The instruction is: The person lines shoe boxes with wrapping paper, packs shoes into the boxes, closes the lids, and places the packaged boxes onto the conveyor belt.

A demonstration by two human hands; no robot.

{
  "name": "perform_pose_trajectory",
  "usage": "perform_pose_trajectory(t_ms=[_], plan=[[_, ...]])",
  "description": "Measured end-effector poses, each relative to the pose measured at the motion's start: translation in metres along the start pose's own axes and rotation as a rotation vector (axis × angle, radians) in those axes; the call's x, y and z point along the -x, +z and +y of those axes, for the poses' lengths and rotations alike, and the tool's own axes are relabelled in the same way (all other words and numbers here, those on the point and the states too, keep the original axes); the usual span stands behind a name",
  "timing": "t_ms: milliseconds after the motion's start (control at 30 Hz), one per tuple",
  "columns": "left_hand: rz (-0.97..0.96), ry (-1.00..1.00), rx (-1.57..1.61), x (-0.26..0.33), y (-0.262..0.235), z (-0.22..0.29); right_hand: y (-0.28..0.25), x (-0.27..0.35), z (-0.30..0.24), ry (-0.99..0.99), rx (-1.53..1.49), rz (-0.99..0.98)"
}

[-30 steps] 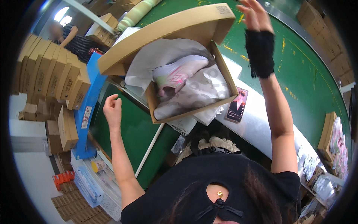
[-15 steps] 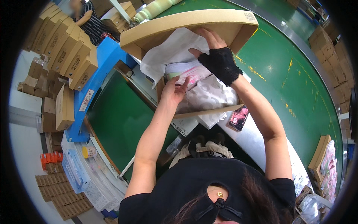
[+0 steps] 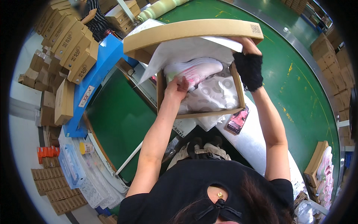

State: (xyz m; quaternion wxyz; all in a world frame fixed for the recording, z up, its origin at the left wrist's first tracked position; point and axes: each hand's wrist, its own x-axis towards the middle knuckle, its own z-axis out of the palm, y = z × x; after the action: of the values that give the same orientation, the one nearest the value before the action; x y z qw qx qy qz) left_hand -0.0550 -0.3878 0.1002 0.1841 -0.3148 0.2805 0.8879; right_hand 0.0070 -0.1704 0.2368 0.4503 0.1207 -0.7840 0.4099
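I count, on my remote feed, one open brown cardboard shoebox [image 3: 192,29], one visible white-and-pink sneaker [image 3: 203,69], one rectangular pink-screened phone [image 3: 237,120], one pale-green roll [image 3: 158,9], one left hand [image 3: 176,89], one right hand [image 3: 246,46].

The pale shoe [image 3: 203,70], white and pink with a touch of green, lies on its side under the left hand's [image 3: 176,89] fingertips, toe to their right. Grey-patterned tissue [image 3: 214,96] bunches just right of those fingers and nearer the body. A white sheet [image 3: 179,51] rises beyond them. All round sits the open cardboard box [image 3: 241,90], its lid [image 3: 194,29] tilted up, right hand's [image 3: 250,50] fingers at one end.
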Motion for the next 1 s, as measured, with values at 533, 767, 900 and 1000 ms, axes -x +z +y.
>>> perform_pose_trajectory(t_ms=[533, 767, 900, 1000], plan=[[-0.109, 1.499, -0.847, 0.173, 0.012, 0.05, -0.068, 0.102, 0.016, -0.141, 0.541, -0.98], [-0.907, 1.076, -2.057, 0.08, -0.023, 0.005, -0.053, 0.094, 0.02, 0.088, 0.633, -1.026], [-0.667, 0.77, -2.097, 0.091, -0.02, 0.012, -0.07, 0.045, 0.005, -0.006, 0.253, -0.037], [-0.65, 1.068, -1.89, 0.132, -0.005, 0.028, -0.066, 0.001, -0.006, 0.067, 0.055, 0.215]])
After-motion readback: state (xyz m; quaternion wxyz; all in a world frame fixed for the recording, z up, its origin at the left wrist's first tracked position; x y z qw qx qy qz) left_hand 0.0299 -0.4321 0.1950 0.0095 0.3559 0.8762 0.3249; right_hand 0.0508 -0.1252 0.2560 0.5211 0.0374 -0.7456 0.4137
